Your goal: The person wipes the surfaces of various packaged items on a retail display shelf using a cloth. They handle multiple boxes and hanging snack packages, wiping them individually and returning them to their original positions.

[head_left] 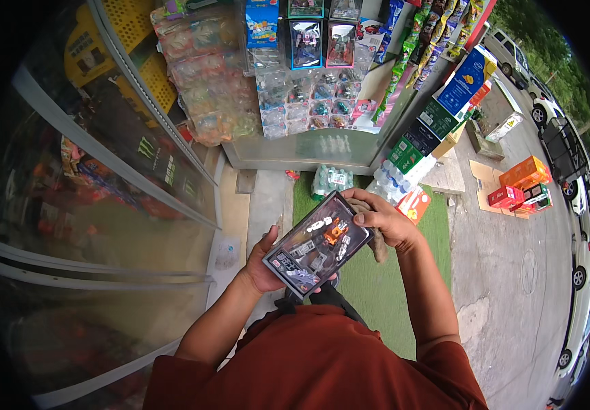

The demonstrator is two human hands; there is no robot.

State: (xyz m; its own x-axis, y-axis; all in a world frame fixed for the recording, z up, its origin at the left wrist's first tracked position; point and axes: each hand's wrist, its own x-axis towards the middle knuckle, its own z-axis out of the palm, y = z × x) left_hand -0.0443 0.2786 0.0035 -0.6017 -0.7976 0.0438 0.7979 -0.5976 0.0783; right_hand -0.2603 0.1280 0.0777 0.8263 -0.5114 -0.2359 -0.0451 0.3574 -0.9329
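Observation:
A boxed toy robot figure (320,246), in a dark box with a clear window, is held tilted in front of my body. My left hand (264,264) grips its lower left end, thumb along the side. The upper right end is in my right hand (379,220), which also holds a brownish cloth or glove (378,246) against the box. Through the window show an orange and white figure and loose grey parts. Beyond my hands, a glass display case (300,156) carries blister sheets of small toys (320,102) and more boxed robot figures (305,43).
Glass doors (120,215) stand close on the left. A pack of bottles (331,180) sits on green artificial turf (392,292). Stacked cartons (436,120) and wrapped bottles (397,179) stand right of the case. Further right are boxes on flattened cardboard (484,184) and parked cars (579,277).

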